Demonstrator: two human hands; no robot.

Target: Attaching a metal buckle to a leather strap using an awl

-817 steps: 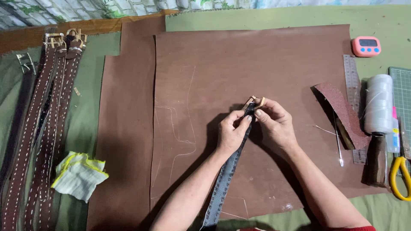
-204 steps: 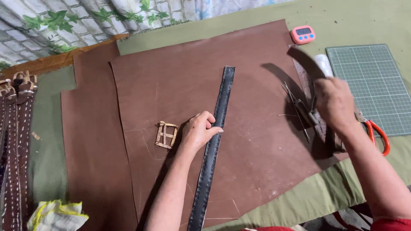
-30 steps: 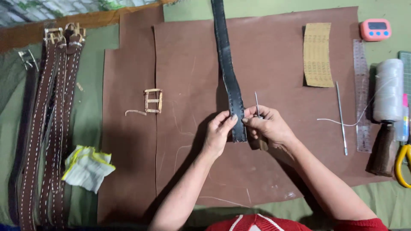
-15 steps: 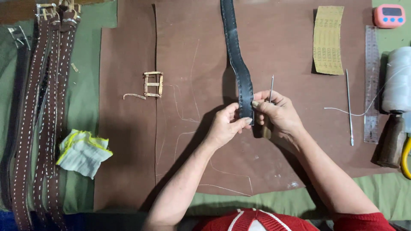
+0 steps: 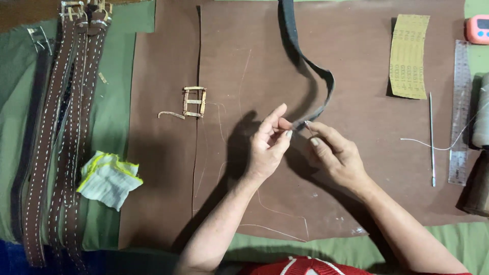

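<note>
A dark leather strap (image 5: pixel 320 71) comes down from the top edge, bends in a loop to the right and ends between my hands. My left hand (image 5: pixel 267 147) pinches the strap's end between thumb and forefinger. My right hand (image 5: pixel 337 154) touches the same end and grips a thin metal needle (image 5: pixel 307 125) whose tip shows at the fingertips. Both hands hover over a large brown leather sheet (image 5: pixel 244 61). A small brass buckle (image 5: pixel 194 102) lies on the sheet to the left of my hands.
Several stitched brown belts (image 5: pixel 61 132) lie along the left, beside a folded white-and-yellow cloth (image 5: pixel 108 178). On the right are a strip of sandpaper (image 5: pixel 409 56), an awl (image 5: pixel 431 137), a metal ruler (image 5: pixel 461 112), a thread spool (image 5: pixel 481 114) and a pink timer (image 5: pixel 479 28).
The strap, nearly straight before, now bows out to the right in a loop as its end is drawn toward me. The needle, upright before, is tipped down into the fingers.
</note>
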